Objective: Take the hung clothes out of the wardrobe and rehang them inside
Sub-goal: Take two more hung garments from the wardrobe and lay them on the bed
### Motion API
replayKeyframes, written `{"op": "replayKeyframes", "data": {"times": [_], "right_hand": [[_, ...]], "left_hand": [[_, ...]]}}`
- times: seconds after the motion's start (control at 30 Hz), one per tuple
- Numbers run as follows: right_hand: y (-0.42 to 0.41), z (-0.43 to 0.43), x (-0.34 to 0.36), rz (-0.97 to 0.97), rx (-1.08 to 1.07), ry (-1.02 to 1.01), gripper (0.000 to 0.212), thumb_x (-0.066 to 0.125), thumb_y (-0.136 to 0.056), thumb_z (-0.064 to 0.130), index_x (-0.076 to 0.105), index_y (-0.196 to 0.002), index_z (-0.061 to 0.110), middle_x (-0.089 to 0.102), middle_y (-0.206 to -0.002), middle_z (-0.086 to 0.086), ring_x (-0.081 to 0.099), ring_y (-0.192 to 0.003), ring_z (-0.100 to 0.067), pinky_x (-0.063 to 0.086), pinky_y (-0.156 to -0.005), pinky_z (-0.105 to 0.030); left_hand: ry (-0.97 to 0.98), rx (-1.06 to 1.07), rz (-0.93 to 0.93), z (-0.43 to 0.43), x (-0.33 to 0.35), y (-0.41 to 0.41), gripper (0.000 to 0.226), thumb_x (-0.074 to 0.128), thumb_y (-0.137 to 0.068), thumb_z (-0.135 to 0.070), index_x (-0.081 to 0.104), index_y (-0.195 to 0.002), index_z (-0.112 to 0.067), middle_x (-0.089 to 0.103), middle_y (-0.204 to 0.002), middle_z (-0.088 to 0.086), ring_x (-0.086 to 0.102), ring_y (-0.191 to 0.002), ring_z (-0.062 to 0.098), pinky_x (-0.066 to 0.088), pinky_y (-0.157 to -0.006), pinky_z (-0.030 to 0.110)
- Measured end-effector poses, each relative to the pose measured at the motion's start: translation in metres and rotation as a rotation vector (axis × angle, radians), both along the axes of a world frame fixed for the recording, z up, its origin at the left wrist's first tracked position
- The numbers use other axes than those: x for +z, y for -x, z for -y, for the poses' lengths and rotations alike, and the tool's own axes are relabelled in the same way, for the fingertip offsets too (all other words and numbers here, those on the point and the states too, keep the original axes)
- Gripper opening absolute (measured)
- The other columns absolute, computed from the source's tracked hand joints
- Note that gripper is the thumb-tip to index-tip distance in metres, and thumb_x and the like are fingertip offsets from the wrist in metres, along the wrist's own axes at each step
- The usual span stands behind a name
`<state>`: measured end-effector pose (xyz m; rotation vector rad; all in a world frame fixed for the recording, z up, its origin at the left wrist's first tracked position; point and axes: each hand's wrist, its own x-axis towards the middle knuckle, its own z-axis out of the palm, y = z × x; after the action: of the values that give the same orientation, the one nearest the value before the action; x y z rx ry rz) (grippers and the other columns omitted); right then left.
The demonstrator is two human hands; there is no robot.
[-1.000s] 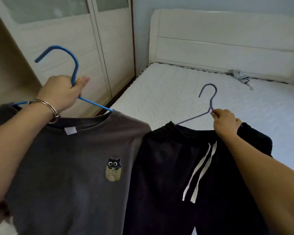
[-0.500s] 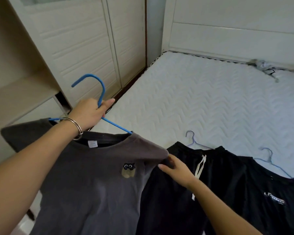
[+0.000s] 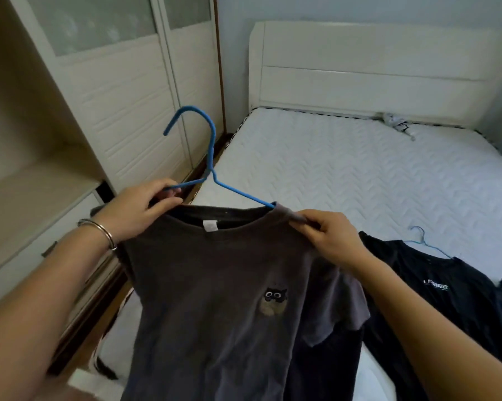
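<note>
A grey T-shirt [image 3: 215, 290] with a small cat patch hangs on a blue hanger [image 3: 212, 157] in front of me. My left hand [image 3: 137, 209] pinches the shirt's left shoulder together with the hanger's left arm. My right hand [image 3: 328, 235] grips the shirt's right shoulder, just past the hanger's tip. The hanger's hook stands upright above the collar. A black T-shirt [image 3: 446, 287] with white lettering lies on the bed on a light blue hanger [image 3: 423, 241]. Dark trousers [image 3: 325, 369] show below and behind the grey shirt.
The open wardrobe [image 3: 33, 180] with a shelf and drawers is at the left, its sliding doors [image 3: 122, 91] beyond. The white mattress [image 3: 345, 169] and headboard [image 3: 371, 73] fill the right. A small bundle of cord [image 3: 397, 124] lies near the headboard.
My right hand has let the dark trousers down on the bed and taken the grey shirt's right shoulder. My left hand slid from the hanger's neck to the left shoulder.
</note>
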<state>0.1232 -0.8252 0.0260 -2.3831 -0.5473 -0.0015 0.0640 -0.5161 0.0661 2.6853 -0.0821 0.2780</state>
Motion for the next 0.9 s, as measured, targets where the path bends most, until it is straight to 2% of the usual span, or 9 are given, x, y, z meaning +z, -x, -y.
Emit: {"op": "replayKeyframes", "data": {"times": [0.1, 0.17, 0.27, 0.4, 0.5, 0.57, 0.7, 0.8, 0.9], "right_hand": [[0.029, 0.000, 0.036, 0.024, 0.084, 0.025, 0.020, 0.056, -0.090, 0.030, 0.071, -0.092, 0.017, 0.070, -0.079, -0.007, 0.063, -0.079, -0.023, 0.050, -0.074, -0.043], [0.044, 0.004, 0.060, 0.008, 0.130, 0.018, 0.022, 0.057, -0.090, 0.025, 0.069, -0.087, 0.007, 0.066, -0.077, -0.019, 0.057, -0.069, -0.025, 0.047, -0.070, -0.038], [0.060, 0.021, 0.088, -0.024, 0.110, 0.001, 0.022, 0.059, -0.089, 0.021, 0.068, -0.083, 0.002, 0.064, -0.078, -0.024, 0.049, -0.065, -0.011, 0.040, -0.063, -0.029], [0.075, 0.062, 0.110, -0.021, 0.000, -0.005, 0.021, 0.060, -0.088, 0.022, 0.069, -0.083, 0.004, 0.067, -0.082, -0.025, 0.053, -0.067, -0.012, 0.045, -0.068, -0.031], [0.075, 0.106, 0.125, -0.036, -0.111, 0.017, 0.021, 0.059, -0.088, 0.024, 0.071, -0.093, 0.007, 0.070, -0.089, -0.020, 0.065, -0.078, -0.025, 0.050, -0.080, -0.038], [0.068, 0.140, 0.127, -0.048, -0.194, 0.036, 0.021, 0.059, -0.088, 0.026, 0.071, -0.097, 0.011, 0.072, -0.091, -0.016, 0.065, -0.087, -0.028, 0.049, -0.084, -0.037], [0.028, 0.204, 0.096, -0.058, -0.329, 0.084, 0.013, 0.063, -0.085, 0.027, 0.071, -0.090, 0.018, 0.070, -0.087, -0.007, 0.060, -0.081, -0.019, 0.042, -0.076, -0.030], [-0.021, 0.250, 0.041, -0.126, -0.399, 0.146, 0.008, 0.066, -0.083, 0.030, 0.066, -0.084, 0.023, 0.065, -0.086, -0.003, 0.058, -0.085, -0.017, 0.036, -0.074, -0.025], [-0.070, 0.288, -0.022, -0.245, -0.460, 0.153, 0.010, 0.068, -0.082, 0.029, 0.064, -0.082, 0.020, 0.061, -0.083, -0.002, 0.054, -0.082, -0.017, 0.033, -0.072, -0.024]], "left_hand": [[-0.083, 0.008, 0.088, -0.018, 0.015, 0.035, 0.018, 0.041, -0.090, -0.038, 0.044, -0.072, -0.037, 0.051, -0.068, -0.010, 0.053, -0.067, 0.017, 0.040, -0.061, 0.032], [-0.126, 0.002, 0.141, -0.020, 0.030, 0.050, 0.032, 0.031, -0.085, -0.052, 0.051, -0.079, -0.028, 0.056, -0.068, -0.001, 0.057, -0.067, 0.025, 0.047, -0.063, 0.041], [-0.152, -0.042, 0.212, -0.011, 0.055, 0.057, 0.054, 0.020, -0.078, -0.062, 0.055, -0.091, -0.022, 0.061, -0.067, 0.004, 0.057, -0.061, 0.024, 0.050, -0.063, 0.043], [-0.118, -0.128, 0.312, 0.026, 0.085, 0.047, 0.072, 0.019, -0.073, -0.079, 0.061, -0.083, -0.022, 0.057, -0.058, 0.006, 0.052, -0.051, 0.018, 0.041, -0.053, 0.028], [-0.119, -0.168, 0.343, 0.074, 0.096, 0.024, 0.063, 0.038, -0.077, -0.069, 0.064, -0.075, -0.011, 0.054, -0.054, 0.008, 0.046, -0.047, 0.018, 0.033, -0.053, 0.017], [-0.129, -0.184, 0.289, 0.107, 0.092, 0.000, 0.050, 0.051, -0.080, -0.056, 0.064, -0.077, -0.008, 0.055, -0.060, 0.009, 0.045, -0.052, 0.021, 0.029, -0.052, 0.014], [-0.039, -0.281, 0.012, 0.170, 0.055, -0.068, 0.025, 0.068, -0.075, -0.036, 0.060, -0.085, -0.014, 0.053, -0.066, 0.003, 0.048, -0.062, 0.019, 0.033, -0.056, 0.012], [-0.079, -0.364, -0.254, 0.212, 0.003, -0.127, 0.022, 0.070, -0.074, -0.035, 0.058, -0.087, -0.022, 0.056, -0.075, -0.005, 0.053, -0.078, 0.017, 0.037, -0.063, 0.012], [-0.146, -0.373, -0.433, 0.249, -0.056, -0.185, 0.020, 0.066, -0.080, -0.034, 0.063, -0.096, -0.023, 0.064, -0.096, 0.003, 0.055, -0.092, 0.017, 0.040, -0.078, 0.022]]}}
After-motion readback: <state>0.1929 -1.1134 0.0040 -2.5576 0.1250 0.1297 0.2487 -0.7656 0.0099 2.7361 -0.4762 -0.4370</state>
